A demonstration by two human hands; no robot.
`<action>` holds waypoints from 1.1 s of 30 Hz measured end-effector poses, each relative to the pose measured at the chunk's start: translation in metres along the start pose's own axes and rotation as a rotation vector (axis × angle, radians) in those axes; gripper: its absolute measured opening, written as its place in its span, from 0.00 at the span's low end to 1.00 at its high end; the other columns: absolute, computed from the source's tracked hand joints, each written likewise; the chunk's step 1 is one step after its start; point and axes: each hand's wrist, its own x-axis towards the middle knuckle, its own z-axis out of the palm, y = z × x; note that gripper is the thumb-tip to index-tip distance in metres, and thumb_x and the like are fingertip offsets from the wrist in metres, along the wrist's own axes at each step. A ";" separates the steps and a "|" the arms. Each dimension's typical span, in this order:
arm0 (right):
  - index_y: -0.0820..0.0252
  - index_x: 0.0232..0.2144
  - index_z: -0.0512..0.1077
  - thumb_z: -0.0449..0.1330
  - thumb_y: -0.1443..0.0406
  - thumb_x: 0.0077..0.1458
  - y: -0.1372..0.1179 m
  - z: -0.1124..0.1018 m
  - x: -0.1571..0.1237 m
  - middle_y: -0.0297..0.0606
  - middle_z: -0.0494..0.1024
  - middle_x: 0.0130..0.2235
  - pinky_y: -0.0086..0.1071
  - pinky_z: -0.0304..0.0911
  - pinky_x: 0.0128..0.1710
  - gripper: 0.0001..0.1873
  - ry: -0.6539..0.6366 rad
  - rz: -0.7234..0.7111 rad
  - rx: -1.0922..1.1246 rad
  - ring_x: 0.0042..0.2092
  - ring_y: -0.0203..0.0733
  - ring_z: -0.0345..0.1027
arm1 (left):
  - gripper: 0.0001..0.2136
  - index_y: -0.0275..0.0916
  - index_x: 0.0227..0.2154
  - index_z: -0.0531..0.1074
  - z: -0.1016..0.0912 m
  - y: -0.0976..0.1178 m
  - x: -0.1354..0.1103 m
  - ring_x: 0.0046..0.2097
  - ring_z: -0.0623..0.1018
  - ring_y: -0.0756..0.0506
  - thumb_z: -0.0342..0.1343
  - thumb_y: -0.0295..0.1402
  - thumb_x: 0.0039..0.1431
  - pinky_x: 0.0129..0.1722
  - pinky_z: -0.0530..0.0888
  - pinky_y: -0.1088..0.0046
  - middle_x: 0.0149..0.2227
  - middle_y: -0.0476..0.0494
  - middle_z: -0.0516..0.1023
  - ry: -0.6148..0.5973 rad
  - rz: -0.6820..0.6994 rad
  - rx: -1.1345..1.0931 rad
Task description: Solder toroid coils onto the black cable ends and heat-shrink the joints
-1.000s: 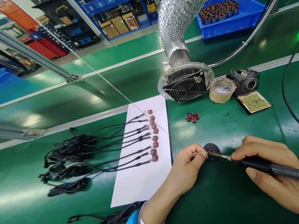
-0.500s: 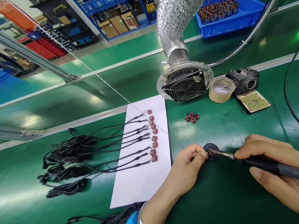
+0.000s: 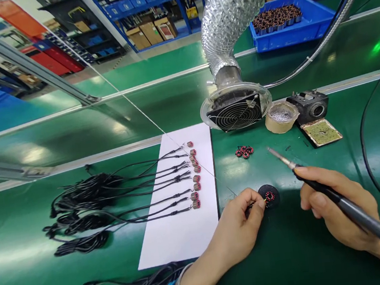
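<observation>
My left hand (image 3: 242,225) is closed in a pinch at the left edge of a black round disc (image 3: 273,188). On the disc lies a small red-and-black wound coil ring (image 3: 270,196). Short yellowish wire ends show at the fingertips, and a long thin wire (image 3: 145,113) runs down from the upper left to this hand. My right hand (image 3: 341,207) grips a soldering iron (image 3: 336,196) by its dark handle. The iron's metal tip points up and left, raised clear of the coil. What lies inside the left fingers is partly hidden.
Several coil rings (image 3: 244,151) lie beyond the disc. A fume extractor (image 3: 236,112), a round tub (image 3: 281,117) and an iron stand with sponge (image 3: 322,132) stand behind. White paper (image 3: 176,235) carries cabled coils; black cables (image 3: 89,195) lie left. A blue bin (image 3: 296,34) holds many parts.
The soldering iron has lifted off the coil, its tip moving up and slightly right. The coil ring now shows fully on the disc. My left hand stays nearly in place.
</observation>
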 end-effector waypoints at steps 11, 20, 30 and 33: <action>0.57 0.44 0.69 0.53 0.74 0.61 0.007 0.031 0.010 0.35 0.77 0.33 0.28 0.65 0.32 0.12 -0.265 -0.217 -0.167 0.32 0.36 0.70 | 0.08 0.41 0.34 0.64 0.004 0.001 -0.008 0.31 0.70 0.47 0.43 0.34 0.68 0.33 0.63 0.71 0.30 0.48 0.71 0.006 0.175 0.209; 0.57 0.44 0.69 0.53 0.76 0.58 0.007 0.028 0.011 0.30 0.68 0.26 0.28 0.56 0.25 0.15 -0.217 -0.284 -0.235 0.26 0.34 0.60 | 0.09 0.40 0.32 0.64 -0.001 0.007 -0.008 0.31 0.68 0.48 0.45 0.35 0.68 0.33 0.63 0.71 0.30 0.49 0.71 0.006 0.179 0.185; 0.58 0.48 0.68 0.51 0.76 0.59 0.010 0.031 0.008 0.32 0.70 0.28 0.28 0.62 0.28 0.17 -0.237 -0.273 -0.237 0.28 0.35 0.63 | 0.13 0.40 0.28 0.62 0.004 -0.007 0.002 0.26 0.59 0.51 0.47 0.41 0.66 0.26 0.57 0.74 0.23 0.55 0.59 -0.023 0.026 -0.135; 0.58 0.49 0.68 0.51 0.77 0.59 0.004 0.021 0.009 0.32 0.74 0.29 0.29 0.64 0.28 0.18 -0.210 -0.253 -0.213 0.27 0.35 0.66 | 0.12 0.40 0.27 0.62 0.007 -0.009 0.000 0.25 0.58 0.51 0.47 0.40 0.65 0.26 0.57 0.75 0.21 0.56 0.60 0.000 -0.008 -0.155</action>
